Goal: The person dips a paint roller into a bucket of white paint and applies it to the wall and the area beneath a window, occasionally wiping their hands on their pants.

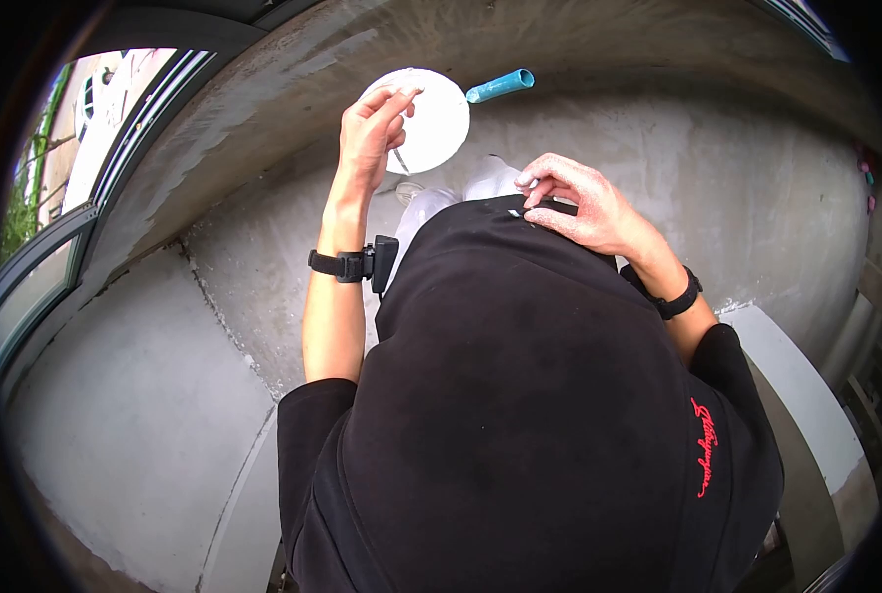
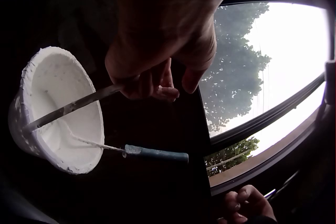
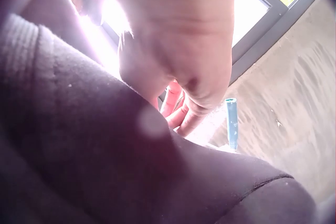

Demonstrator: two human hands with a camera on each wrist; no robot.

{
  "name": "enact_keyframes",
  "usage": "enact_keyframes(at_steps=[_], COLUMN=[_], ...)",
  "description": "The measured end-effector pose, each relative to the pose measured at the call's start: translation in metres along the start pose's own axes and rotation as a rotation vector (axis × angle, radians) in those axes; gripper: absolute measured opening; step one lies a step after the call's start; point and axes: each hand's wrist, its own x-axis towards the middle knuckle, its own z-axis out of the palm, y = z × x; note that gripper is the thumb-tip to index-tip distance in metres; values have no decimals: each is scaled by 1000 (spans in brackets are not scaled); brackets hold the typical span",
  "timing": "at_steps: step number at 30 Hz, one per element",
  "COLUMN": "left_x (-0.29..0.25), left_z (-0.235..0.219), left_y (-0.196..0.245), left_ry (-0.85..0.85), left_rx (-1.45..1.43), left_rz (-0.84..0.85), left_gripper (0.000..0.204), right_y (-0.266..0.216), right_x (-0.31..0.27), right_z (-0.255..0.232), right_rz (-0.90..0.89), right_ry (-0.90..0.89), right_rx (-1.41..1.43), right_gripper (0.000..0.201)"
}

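My left hand [image 1: 370,138] grips the thin bail handle [image 2: 73,106] of a small bucket [image 2: 58,58] coated inside with white, pasty stuff. In the head view the bucket [image 1: 439,128] shows as a white round below the fingers. A teal roller handle [image 1: 500,86] on a thin white-smeared rod [image 2: 94,143] sticks out over its rim. Dusted with white, my right hand [image 1: 594,210] is by the front of the black shirt, fingers curled and thumb drawn in. A small, thin, shiny-edged thing [image 1: 516,212] shows at its fingertips; I cannot tell what it is.
A window [image 1: 50,227] with a dark frame is at the left. Bare grey plastered wall [image 1: 678,128] curves across the back, and grey floor [image 1: 134,395] lies at the left. A pale board-like surface [image 1: 797,385] is behind my right elbow.
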Motion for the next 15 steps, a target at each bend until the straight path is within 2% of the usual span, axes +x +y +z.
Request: enact_keyframes(at_steps=[5, 7, 12, 15], left_x=[0, 0, -1, -1], left_z=[-1, -1, -2, -3], left_y=[-1, 0, 0, 0], left_ry=[-4, -1, 13, 25], left_rx=[8, 3, -2, -2], left_rz=[-6, -2, -9, -11], left_gripper=[22, 23, 24, 25], right_y=[1, 0, 12, 16], right_x=[-1, -2, -1, -1], right_z=[-4, -7, -7, -6], right_rz=[-71, 15, 0, 30], right_ry=[71, 105, 232, 483], right_rx=[-28, 132, 343, 380], right_gripper=[33, 35, 43, 47])
